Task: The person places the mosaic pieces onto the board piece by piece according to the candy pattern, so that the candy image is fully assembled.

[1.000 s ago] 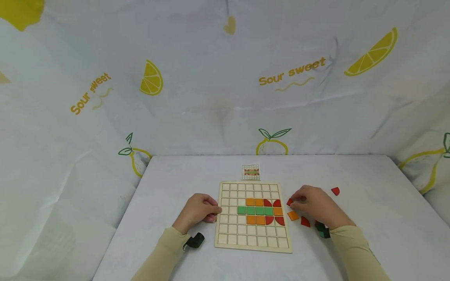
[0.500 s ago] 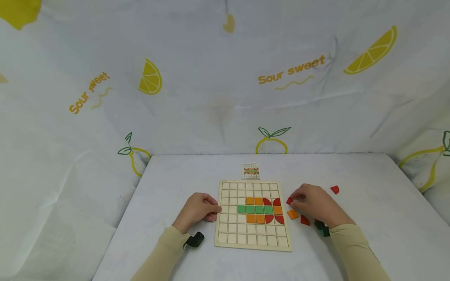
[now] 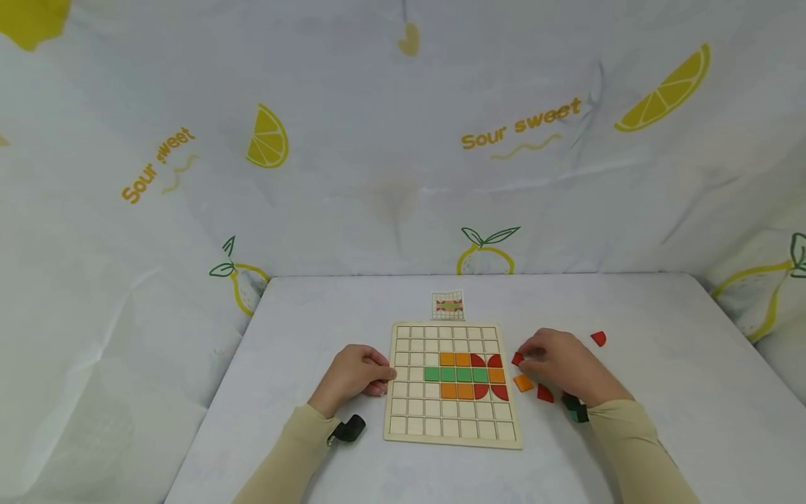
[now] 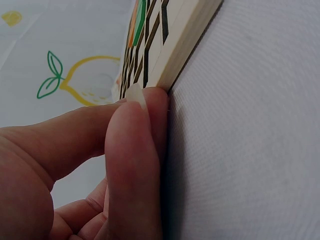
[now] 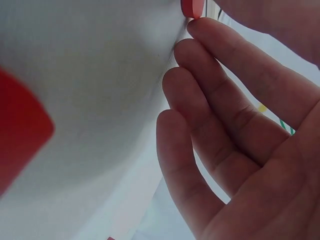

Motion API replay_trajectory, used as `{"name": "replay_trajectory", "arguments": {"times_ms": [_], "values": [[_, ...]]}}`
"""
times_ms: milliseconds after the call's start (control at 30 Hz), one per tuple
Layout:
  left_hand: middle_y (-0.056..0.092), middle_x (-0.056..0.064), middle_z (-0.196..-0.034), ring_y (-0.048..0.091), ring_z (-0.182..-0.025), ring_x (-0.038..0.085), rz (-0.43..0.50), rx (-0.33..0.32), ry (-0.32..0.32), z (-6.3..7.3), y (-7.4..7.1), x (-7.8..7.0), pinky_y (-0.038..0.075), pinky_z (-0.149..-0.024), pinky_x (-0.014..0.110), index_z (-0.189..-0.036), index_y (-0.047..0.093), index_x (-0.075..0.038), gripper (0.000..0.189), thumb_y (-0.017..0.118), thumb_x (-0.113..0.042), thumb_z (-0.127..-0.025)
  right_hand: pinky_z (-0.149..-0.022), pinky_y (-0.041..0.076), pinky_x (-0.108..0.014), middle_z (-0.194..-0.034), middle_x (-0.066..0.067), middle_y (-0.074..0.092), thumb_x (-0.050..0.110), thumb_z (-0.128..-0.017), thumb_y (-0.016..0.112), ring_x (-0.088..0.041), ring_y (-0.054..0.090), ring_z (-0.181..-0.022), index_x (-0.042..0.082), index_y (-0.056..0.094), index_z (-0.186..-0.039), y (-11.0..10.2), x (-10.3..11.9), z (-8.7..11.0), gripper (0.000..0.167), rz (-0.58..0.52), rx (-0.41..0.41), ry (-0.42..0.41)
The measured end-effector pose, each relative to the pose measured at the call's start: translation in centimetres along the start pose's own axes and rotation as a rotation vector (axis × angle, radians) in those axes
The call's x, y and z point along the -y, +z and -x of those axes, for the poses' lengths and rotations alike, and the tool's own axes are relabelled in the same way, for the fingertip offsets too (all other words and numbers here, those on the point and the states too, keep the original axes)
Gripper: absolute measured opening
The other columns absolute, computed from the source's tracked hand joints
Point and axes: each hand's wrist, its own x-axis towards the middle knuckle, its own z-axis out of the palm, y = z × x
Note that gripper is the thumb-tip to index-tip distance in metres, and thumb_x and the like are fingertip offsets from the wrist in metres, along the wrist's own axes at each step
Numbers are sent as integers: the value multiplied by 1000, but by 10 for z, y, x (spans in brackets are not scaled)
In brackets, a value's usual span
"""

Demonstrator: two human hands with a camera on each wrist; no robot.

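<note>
Head view: right hand holds a red piece between thumb and index, just off the right edge of the board; tip grip suits a small flat part. Left hand: thumb and index close together, touching the board's left edge. Probably steadying it; can't tell if they pinch it. Board lies flat on the bench, between both hands. Orange square beside right hand, presumably for short reach. Pattern card just beyond the board, likely kept visible for reference.

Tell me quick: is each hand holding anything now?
Left hand: at the board; gripping or merely touching, can't tell.
Right hand: closed, pinching a red piece.
</note>
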Motion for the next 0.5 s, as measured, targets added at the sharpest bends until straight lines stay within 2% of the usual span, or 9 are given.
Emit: {"name": "replay_trajectory", "arguments": {"times_ms": [500], "values": [[77, 6, -80, 71, -63, 11, -1, -1, -5, 0, 0, 1, 63, -62, 25, -104, 73, -4, 26, 89, -19, -89, -96, 62, -54, -108, -6, 76, 18, -96, 82, -27, 68, -102, 9, 81, -110, -1, -5, -3, 17, 30, -18, 39]]}}
